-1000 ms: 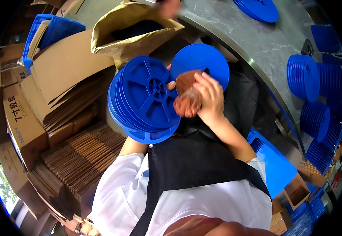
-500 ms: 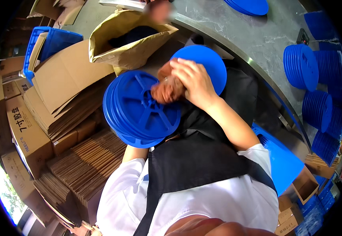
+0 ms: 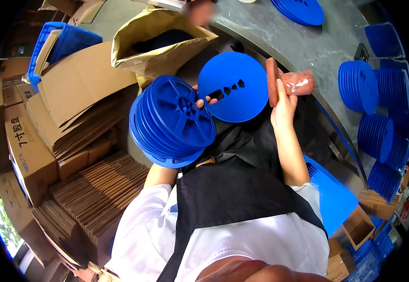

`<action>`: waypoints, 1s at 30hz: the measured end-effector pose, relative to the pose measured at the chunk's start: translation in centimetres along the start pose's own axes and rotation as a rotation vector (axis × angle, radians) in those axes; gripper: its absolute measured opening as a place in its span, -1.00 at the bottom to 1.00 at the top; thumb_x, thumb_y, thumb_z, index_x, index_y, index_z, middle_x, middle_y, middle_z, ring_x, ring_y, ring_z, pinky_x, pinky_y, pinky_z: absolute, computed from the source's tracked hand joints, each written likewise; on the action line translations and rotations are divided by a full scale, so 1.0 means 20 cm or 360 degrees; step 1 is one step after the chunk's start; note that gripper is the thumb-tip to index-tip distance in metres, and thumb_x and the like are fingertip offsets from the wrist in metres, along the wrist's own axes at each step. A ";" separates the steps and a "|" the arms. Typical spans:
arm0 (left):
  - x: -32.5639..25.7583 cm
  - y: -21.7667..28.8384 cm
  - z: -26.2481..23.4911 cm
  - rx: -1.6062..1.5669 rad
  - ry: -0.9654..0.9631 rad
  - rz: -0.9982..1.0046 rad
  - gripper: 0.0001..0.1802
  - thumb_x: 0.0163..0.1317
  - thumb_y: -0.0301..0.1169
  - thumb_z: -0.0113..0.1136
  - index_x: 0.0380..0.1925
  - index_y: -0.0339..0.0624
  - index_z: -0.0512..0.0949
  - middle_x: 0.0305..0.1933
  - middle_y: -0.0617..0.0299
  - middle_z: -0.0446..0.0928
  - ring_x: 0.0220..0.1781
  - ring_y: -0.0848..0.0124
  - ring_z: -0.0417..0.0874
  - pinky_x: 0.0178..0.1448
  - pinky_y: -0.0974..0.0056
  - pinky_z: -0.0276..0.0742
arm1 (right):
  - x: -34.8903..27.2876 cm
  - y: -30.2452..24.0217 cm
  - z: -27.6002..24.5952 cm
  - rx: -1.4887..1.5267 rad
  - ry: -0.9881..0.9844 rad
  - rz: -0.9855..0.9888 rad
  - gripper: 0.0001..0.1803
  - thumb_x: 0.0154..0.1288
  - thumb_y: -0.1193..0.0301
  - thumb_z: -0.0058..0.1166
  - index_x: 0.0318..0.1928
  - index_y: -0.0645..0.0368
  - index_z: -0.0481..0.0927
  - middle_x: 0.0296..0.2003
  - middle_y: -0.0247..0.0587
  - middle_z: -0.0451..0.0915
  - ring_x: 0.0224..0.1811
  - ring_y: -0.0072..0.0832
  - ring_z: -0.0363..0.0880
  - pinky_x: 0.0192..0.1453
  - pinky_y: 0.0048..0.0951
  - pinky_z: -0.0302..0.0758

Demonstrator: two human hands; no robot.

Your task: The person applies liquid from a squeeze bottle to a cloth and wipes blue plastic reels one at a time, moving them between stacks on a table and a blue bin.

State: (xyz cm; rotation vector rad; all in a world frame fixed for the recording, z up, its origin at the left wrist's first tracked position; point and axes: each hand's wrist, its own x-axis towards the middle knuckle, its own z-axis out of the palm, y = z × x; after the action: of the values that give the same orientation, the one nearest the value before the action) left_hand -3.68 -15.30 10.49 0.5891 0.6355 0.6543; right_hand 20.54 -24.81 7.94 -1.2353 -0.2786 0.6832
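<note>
Rightward went our right hand (image 3: 283, 108), holding a brown tool (image 3: 300, 83). Whether our left hand (image 3: 199, 104) grips the blue disc (image 3: 236, 107), we cannot tell.

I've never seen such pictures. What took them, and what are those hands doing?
There is no machine: a person uses bare hands. A wide camera worn on the head looks down, so straight edges bend. The right hand holds a reddish-brown tool with a broad flat head and a shiny handle. The left hand is mostly hidden; a few fingers show between a stack of spoked blue plastic reels and a smooth round blue disc, so its grip is unclear. To the right, more blue reels rest on a grey, marbled tabletop.
</note>
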 end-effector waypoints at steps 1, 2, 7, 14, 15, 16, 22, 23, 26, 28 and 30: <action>0.00 0.00 -0.01 0.0018 0.0006 0.0012 -0.59 0.21 -0.47 0.25 0.07 -0.31 0.49 -0.08 0.12 0.60 -0.05 0.31 0.65 -0.04 0.29 0.61 | -0.02 -0.02 0.01 0.0011 -0.0020 0.0002 -0.48 0.27 0.54 0.17 0.22 0.34 0.37 0.27 -0.08 0.39 0.30 -0.37 0.37 0.42 -0.33 0.24; 0.00 0.00 -0.02 0.0035 0.0006 0.0018 -0.59 0.21 -0.46 0.25 0.07 -0.30 0.49 -0.09 0.12 0.61 -0.05 0.31 0.65 -0.04 0.29 0.61 | -0.04 -0.03 0.03 0.0344 -0.0320 0.0039 -0.46 0.30 0.50 0.10 0.27 0.37 0.32 0.28 -0.07 0.38 0.31 -0.36 0.37 0.43 -0.32 0.23; 0.04 0.00 0.00 0.0100 -0.0023 0.0037 -0.62 0.21 -0.45 0.23 0.04 -0.30 0.51 -0.13 0.11 0.62 -0.08 0.30 0.66 -0.07 0.28 0.61 | -0.16 0.03 0.26 0.0190 -0.0589 0.0303 -0.50 0.33 0.46 0.07 0.25 0.36 0.37 0.23 -0.07 0.43 0.27 -0.37 0.42 0.38 -0.44 0.27; 0.09 -0.05 0.03 0.0177 -0.0052 0.0009 -0.64 0.20 -0.44 0.21 0.01 -0.30 0.54 -0.18 0.10 0.63 -0.12 0.28 0.68 -0.10 0.27 0.61 | -0.40 -0.08 0.26 -0.0270 -0.1169 -0.0682 -0.54 0.20 0.30 0.26 0.03 0.24 0.43 0.15 0.07 0.43 0.23 -0.07 0.41 0.35 -0.18 0.30; 0.10 -0.04 0.06 0.0182 -0.0078 -0.0008 -0.65 0.20 -0.44 0.21 0.00 -0.30 0.54 -0.18 0.10 0.63 -0.13 0.28 0.68 -0.10 0.26 0.61 | -0.36 -0.21 0.33 -0.0321 -0.1224 -0.0903 -0.57 0.19 0.30 0.27 -0.01 0.22 0.45 0.13 0.07 0.45 0.19 -0.07 0.44 0.33 -0.16 0.32; 0.09 -0.04 0.04 0.0195 -0.0041 0.0027 -0.65 0.20 -0.44 0.21 0.00 -0.30 0.54 -0.19 0.10 0.64 -0.13 0.27 0.68 -0.11 0.26 0.61 | -0.31 -0.25 0.41 -0.0318 -0.1335 -0.1130 -0.60 0.17 0.30 0.28 -0.05 0.20 0.48 0.11 0.07 0.46 0.15 -0.07 0.47 0.32 -0.15 0.34; 0.20 -0.05 0.14 0.0317 -0.0133 -0.0022 -0.67 0.20 -0.43 0.19 -0.04 -0.29 0.56 -0.24 0.10 0.65 -0.17 0.26 0.70 -0.14 0.25 0.61 | -0.13 -0.04 0.19 -0.0053 -0.0535 0.0091 -0.59 0.29 0.39 0.21 0.11 0.29 0.50 0.02 -0.24 0.60 0.06 -0.52 0.55 0.19 -0.47 0.43; 0.24 -0.03 0.15 0.0344 -0.0138 -0.0015 -0.68 0.20 -0.43 0.18 -0.04 -0.29 0.57 -0.24 0.09 0.65 -0.18 0.25 0.70 -0.14 0.25 0.61 | -0.19 -0.02 0.12 -0.0085 -0.0436 0.0061 -0.61 0.26 0.43 0.24 0.08 0.27 0.53 0.02 -0.23 0.61 0.07 -0.48 0.55 0.21 -0.45 0.41; 0.45 0.06 0.21 0.0433 -0.0179 0.0016 -0.68 0.20 -0.42 0.18 -0.06 -0.29 0.58 -0.26 0.09 0.66 -0.19 0.25 0.71 -0.16 0.24 0.61 | -0.27 -0.03 -0.16 0.0289 -0.0648 0.0182 -0.53 0.18 0.50 0.27 0.11 0.28 0.49 0.01 -0.15 0.60 0.06 -0.38 0.58 0.22 -0.35 0.45; 0.63 0.14 0.28 0.0526 -0.0195 0.0036 -0.69 0.19 -0.42 0.17 -0.07 -0.29 0.58 -0.28 0.09 0.66 -0.20 0.24 0.71 -0.17 0.24 0.61 | -0.25 0.08 -0.40 0.0216 -0.0297 0.0325 -0.58 0.16 0.51 0.27 0.05 0.31 0.53 0.00 -0.10 0.61 0.06 -0.36 0.59 0.21 -0.34 0.47; 0.84 0.21 0.34 0.0687 -0.0173 0.0040 -0.69 0.19 -0.41 0.16 -0.08 -0.29 0.59 -0.29 0.09 0.66 -0.22 0.24 0.72 -0.18 0.24 0.61 | -0.23 -0.05 -0.43 0.0358 -0.0100 0.0226 -0.60 0.18 0.48 0.24 0.03 0.32 0.53 0.02 -0.08 0.60 0.06 -0.38 0.59 0.21 -0.38 0.47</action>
State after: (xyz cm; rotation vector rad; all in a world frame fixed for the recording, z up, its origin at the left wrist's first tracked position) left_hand 10.00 -2.67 11.99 1.0282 0.6720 0.5055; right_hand 22.01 -34.32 6.79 -1.0263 -0.1613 0.8534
